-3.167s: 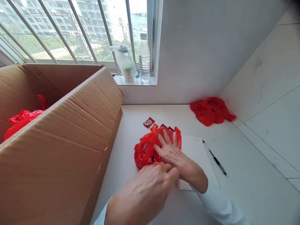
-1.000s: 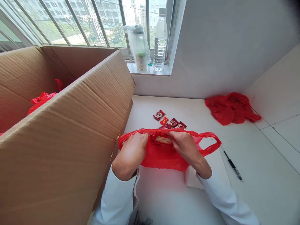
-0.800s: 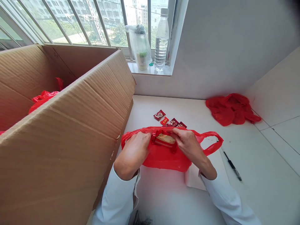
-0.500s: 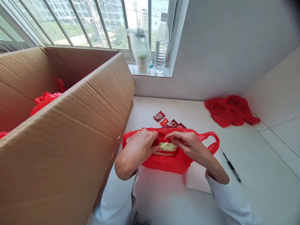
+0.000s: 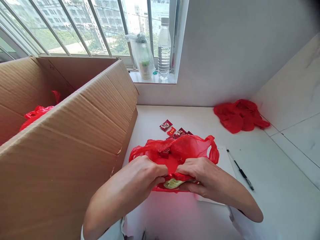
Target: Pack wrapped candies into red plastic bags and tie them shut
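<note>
On the table lies a thin red plastic bag [image 5: 191, 146], its mouth held wide and its handle loops at left and right. A red and pale-yellow packet [image 5: 172, 183] shows at the near side of the bag. My left hand [image 5: 147, 173] is closed on the packet's left end, thumb toward me. My right hand [image 5: 200, 176] pinches its right end, fingers over and thumb under. Whether the bag's rim is caught in the grip too, I cannot tell. Inside the bag, a small dark-red sachet [image 5: 164, 152] is visible.
Several dark-red sachets [image 5: 180, 132] lie behind the bag. A large cardboard box [image 5: 75, 150] with red bags [image 5: 37, 113] inside stands at left. White paper [image 5: 226, 160], a black pen [image 5: 241, 170] and a crumpled red bag [image 5: 238, 116] are at right. A water bottle [image 5: 164, 50] stands on the windowsill.
Both hands have moved toward me with the packet, from the middle of the bag to its near side. The bag's mouth now gapes wider, showing its inside. The view has shifted slightly.
</note>
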The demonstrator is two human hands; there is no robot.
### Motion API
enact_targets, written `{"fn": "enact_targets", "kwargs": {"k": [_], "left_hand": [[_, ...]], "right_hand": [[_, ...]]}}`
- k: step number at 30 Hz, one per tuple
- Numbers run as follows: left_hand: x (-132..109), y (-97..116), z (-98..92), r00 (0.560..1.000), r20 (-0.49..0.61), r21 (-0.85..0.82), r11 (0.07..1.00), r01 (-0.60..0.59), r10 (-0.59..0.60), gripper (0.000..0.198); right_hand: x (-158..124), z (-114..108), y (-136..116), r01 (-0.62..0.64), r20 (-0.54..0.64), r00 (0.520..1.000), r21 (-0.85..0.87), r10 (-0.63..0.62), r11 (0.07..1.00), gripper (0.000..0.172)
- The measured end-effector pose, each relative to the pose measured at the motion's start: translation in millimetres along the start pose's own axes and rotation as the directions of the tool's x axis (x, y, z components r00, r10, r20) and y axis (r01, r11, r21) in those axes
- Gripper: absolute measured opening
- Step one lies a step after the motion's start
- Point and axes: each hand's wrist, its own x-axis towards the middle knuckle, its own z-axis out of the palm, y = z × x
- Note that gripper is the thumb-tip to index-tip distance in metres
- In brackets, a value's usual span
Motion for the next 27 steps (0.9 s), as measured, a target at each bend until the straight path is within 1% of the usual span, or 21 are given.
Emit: {"fn": "enact_targets", "kwargs": {"k": [3, 4, 6, 9, 12, 14, 16, 17, 19, 20, 21, 22, 23, 25, 27], "left_hand": [[-0.2, 0.8, -0.6, 0.988, -0.127, -0.024, 0.996, 0.082, -0.085, 0.013], [2.0, 1.7, -0.4, 0.981, -0.167, -0.041, 0.995, 0.091, -0.096, 0.014], [7.8, 4.4, 0.2, 0.977, -0.199, -0.050, 0.996, 0.072, -0.081, 0.019], [15.8, 9.1, 0.8, 0.977, -0.212, 0.002, 1.000, 0.018, -0.017, 0.024], [19.1, 12.6, -0.9, 0.965, -0.261, -0.009, 1.000, 0.006, -0.008, 0.025], [19.6, 13.6, -4.2, 0.955, -0.296, -0.082, 0.997, -0.015, -0.010, 0.026], [19.9, 13.6, -8.6, 0.954, -0.301, -0.201, 0.978, -0.061, -0.003, 0.030], [20.3, 13.5, -10.8, 0.958, -0.287, -0.276, 0.957, -0.089, 0.006, 0.031], [21.6, 13.4, -14.4, 0.971, -0.240, -0.438, 0.890, -0.129, 0.022, 0.031], [22.5, 13.6, -15.4, 0.975, -0.219, -0.508, 0.850, -0.137, 0.026, 0.029], [23.4, 14.0, -15.8, 0.977, -0.212, -0.558, 0.818, -0.139, 0.022, 0.028], [24.2, 14.5, -15.4, 0.976, -0.219, -0.580, 0.803, -0.137, 0.008, 0.028], [25.0, 15.1, -14.2, 0.971, -0.239, -0.572, 0.810, -0.129, -0.013, 0.028], [26.2, 15.5, -10.2, 0.957, -0.289, -0.494, 0.862, -0.111, -0.042, 0.027], [27.4, 14.5, -5.4, 0.948, -0.318, -0.399, 0.911, -0.107, -0.028, 0.022]], "right_hand": [[-1.8, -4.3, -0.2, -0.042, -0.028, 0.999, 0.093, 0.045, 0.995, 0.030], [-1.1, -5.4, 1.1, -0.052, -0.031, 0.998, 0.137, 0.057, 0.989, 0.030], [0.7, -7.3, 4.3, -0.070, -0.036, 0.996, 0.215, 0.079, 0.974, 0.030], [2.1, -10.1, 7.1, -0.102, -0.046, 0.992, 0.297, 0.121, 0.950, 0.030], [2.8, -13.2, 7.9, -0.126, -0.048, 0.986, 0.401, 0.159, 0.907, 0.029], [4.2, -15.5, 10.3, -0.114, -0.050, 0.986, 0.496, 0.159, 0.861, 0.023], [5.8, -17.9, 14.9, -0.100, -0.002, 0.992, 0.605, 0.128, 0.790, 0.014], [6.5, -19.2, 17.7, -0.103, 0.040, 0.994, 0.660, 0.101, 0.744, 0.014], [6.9, -21.9, 23.1, -0.122, 0.130, 0.991, 0.750, 0.036, 0.651, 0.019], [6.7, -23.3, 25.3, -0.127, 0.154, 0.988, 0.780, 0.008, 0.613, 0.021], [6.1, -24.9, 26.9, -0.121, 0.154, 0.988, 0.797, -0.005, 0.592, 0.023], [5.2, -26.5, 28.1, -0.108, 0.133, 0.991, 0.798, 0.002, 0.593, 0.023], [4.1, -28.2, 28.8, -0.090, 0.096, 0.995, 0.786, 0.023, 0.612, 0.022], [1.2, -31.6, 29.4, -0.065, 0.010, 0.996, 0.738, 0.085, 0.672, 0.020], [-2.0, -34.6, 29.4, -0.064, -0.053, 0.988, 0.710, 0.144, 0.702, 0.019]]}}
